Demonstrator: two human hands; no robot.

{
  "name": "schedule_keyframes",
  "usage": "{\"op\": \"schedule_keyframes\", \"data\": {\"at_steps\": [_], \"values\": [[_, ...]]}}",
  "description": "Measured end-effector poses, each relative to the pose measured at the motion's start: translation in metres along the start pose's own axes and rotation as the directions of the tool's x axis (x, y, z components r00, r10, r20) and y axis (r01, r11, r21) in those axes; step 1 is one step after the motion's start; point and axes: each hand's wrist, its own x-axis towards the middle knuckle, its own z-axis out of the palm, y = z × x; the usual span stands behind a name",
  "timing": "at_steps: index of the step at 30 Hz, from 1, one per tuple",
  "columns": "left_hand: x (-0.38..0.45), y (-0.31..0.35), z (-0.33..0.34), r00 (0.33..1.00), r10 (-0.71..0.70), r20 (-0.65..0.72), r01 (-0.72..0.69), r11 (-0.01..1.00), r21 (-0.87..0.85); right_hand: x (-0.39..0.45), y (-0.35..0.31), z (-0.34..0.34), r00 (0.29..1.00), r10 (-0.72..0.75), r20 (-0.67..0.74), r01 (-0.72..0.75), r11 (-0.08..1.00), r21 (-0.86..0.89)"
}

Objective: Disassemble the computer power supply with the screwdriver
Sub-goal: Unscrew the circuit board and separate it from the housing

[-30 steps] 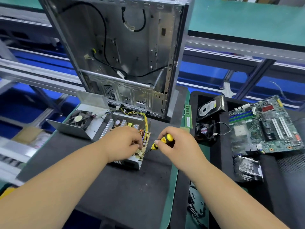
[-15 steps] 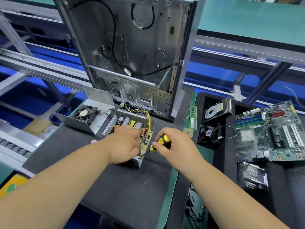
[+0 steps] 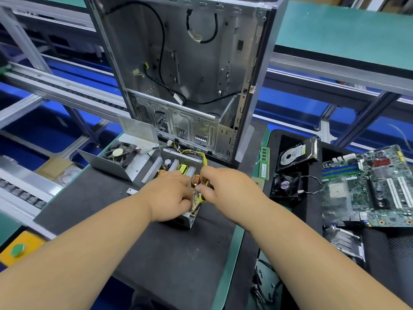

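Your right hand grips the screwdriver, shaft pointing down into the power supply; your left hand steadies it, grip unclear.

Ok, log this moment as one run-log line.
stage: unscrewing | left hand: rests on open power supply | right hand: grips screwdriver, tip hidden | removed cover with fan: beside it, left

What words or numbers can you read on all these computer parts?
None can be read.
Hard drive: white label, print too blurred.
Black fan: round red and white sticker, too small.
Memory stick: white sticker, blurred.
Motherboard: markings too small.
Power supply: no readable text.
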Motion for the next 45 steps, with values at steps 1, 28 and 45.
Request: {"op": "schedule_keyframes", "data": {"at_steps": [1, 28, 45], "values": [[-0.0003, -0.0004, -0.0009, 1.000, -0.009, -0.002, 0.009, 1.000, -0.019, 0.0014, -0.0011, 0.0002, 1.000, 0.004, 0.005, -0.004, 1.000, 0.025], [-0.0011, -0.0009, -0.0046, 0.988, -0.136, -0.077, 0.107, 0.946, -0.306, 0.0021, 0.0013, -0.0015, 0.998, -0.006, -0.060, 0.004, 0.999, -0.038], [-0.0006, -0.0023, -0.0055, 0.992, -0.101, -0.077, 0.067, 0.929, -0.364, -0.0004, -0.0016, -0.0031, 0.997, 0.056, -0.056, -0.057, 0.998, -0.030]]}}
